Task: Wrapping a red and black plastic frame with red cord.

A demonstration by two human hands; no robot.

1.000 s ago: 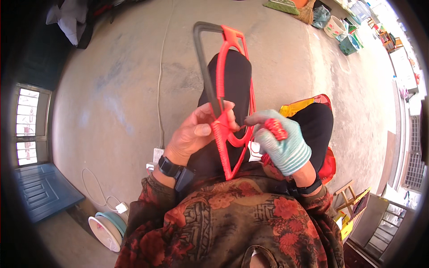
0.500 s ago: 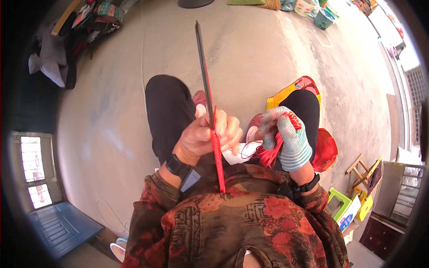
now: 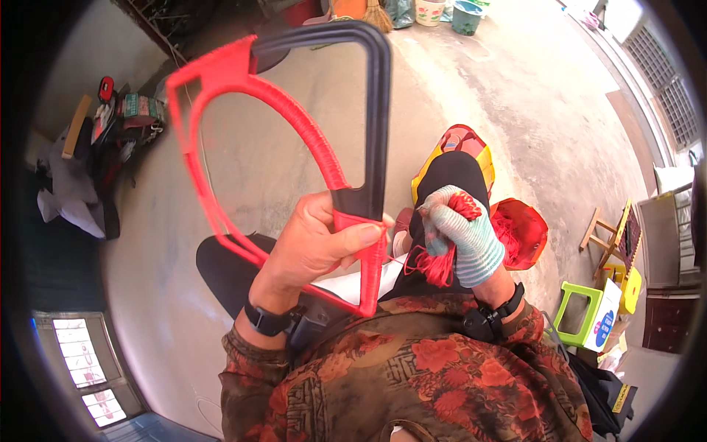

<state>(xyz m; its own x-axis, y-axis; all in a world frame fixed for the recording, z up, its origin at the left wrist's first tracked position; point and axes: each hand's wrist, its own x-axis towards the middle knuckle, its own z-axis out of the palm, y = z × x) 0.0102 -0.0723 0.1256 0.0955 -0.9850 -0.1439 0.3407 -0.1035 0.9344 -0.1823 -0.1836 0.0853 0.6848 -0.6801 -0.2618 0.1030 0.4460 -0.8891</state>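
My bare left hand (image 3: 313, 239) is closed on a large angular frame (image 3: 378, 110), holding it up on edge at the left. One corner and side of the frame are bare black; red cord wrapping (image 3: 294, 121) covers the rest, including a curved inner bar. My thumb presses where the red wrapping meets the black. A striped, knitted glove covers my right hand (image 3: 471, 239), its fingers closed around a bundle of red cord (image 3: 440, 267) that sticks out above and below the fist. Thin strands of cord hang between the bundle and the frame.
By my right knee sits a red bag (image 3: 536, 234) with more red cord inside. A yellow-and-red bag (image 3: 482, 156) lies beyond that knee. At right stand a green plastic stool (image 3: 565, 293) and a wooden folding stool (image 3: 593, 232). A broom (image 3: 378, 16) and bucket (image 3: 467, 20) are at the back.
The frame has turned from edge-on to broadside, swinging out to the left. My left hand now grips it with the thumb on top. My right hand still holds the cord bundle.
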